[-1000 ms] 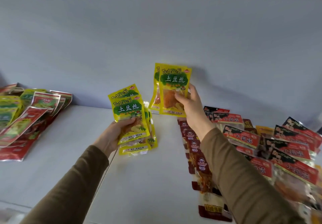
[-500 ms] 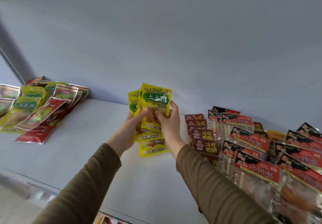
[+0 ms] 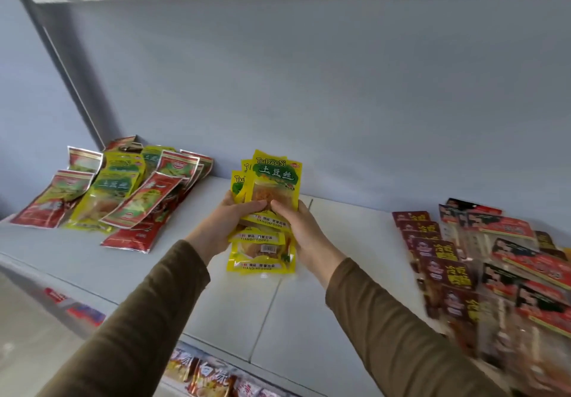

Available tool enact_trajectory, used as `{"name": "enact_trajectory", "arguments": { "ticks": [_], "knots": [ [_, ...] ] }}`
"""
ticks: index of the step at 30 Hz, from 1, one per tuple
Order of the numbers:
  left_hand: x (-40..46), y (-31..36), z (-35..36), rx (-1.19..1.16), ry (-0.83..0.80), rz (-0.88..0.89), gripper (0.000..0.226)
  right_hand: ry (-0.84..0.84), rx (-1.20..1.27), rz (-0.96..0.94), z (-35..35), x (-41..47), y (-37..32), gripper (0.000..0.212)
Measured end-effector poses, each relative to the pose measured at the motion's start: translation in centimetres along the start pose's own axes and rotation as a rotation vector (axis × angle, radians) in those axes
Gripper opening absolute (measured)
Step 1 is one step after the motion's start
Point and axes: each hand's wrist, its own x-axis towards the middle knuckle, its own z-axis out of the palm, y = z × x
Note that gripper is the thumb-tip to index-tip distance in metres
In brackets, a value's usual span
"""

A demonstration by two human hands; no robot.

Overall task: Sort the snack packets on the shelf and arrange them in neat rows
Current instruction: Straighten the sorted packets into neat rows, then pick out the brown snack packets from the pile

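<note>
A stack of yellow snack packets (image 3: 272, 180) with green labels stands fanned above the middle of the white shelf (image 3: 234, 307). My left hand (image 3: 224, 226) grips the stack from the left, thumb across the front. My right hand (image 3: 298, 229) grips it from the right, thumb on the front too. The lowest yellow packets (image 3: 261, 257) hang down between my wrists, close to the shelf surface.
A loose pile of red and yellow-green packets (image 3: 120, 192) lies at the shelf's left end. Rows of dark red packets (image 3: 438, 257) and black-and-red packets (image 3: 525, 260) fill the right side. More packets (image 3: 210, 378) show on the shelf below.
My right hand brought its yellow packets down and left onto the ones in my left hand. Both hands now hold one joined stack, lower and nearer the shelf.
</note>
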Motion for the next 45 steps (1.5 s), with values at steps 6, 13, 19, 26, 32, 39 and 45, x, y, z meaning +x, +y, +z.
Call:
{"name": "enact_trajectory", "arguments": {
  "ticks": [6,13,19,26,32,39,45],
  "knots": [
    [2.8,3.2,-10.1,0.184,0.014,0.02,0.052,0.182,0.177,-0.013,9.9,4.3,3.9,0.04],
    [7.6,3.0,-15.8,0.625,0.077,0.139,0.098,0.416,-0.012,-0.14,16.4,8.7,6.8,0.04],
    [9.1,1.4,-16.3,0.765,0.034,0.161,0.098,0.467,-0.549,-0.15,16.2,9.7,6.8,0.048],
    [9.7,0.7,-16.2,0.933,0.03,0.203,0.082,0.471,-0.395,-0.176,16.5,9.9,7.5,0.052],
    [9.5,0.9,-16.3,1.049,0.043,0.283,0.075,0.431,-0.391,-0.162,15.5,9.3,6.1,0.048],
    [8.0,1.9,-13.9,1.041,0.012,0.476,0.066,0.445,-0.684,-0.286,12.4,6.3,3.5,0.037],
    [6.2,0.5,-9.2,1.194,-0.069,0.606,0.067,0.499,-1.253,-0.39,7.8,1.5,1.1,0.04]
  ]
}}
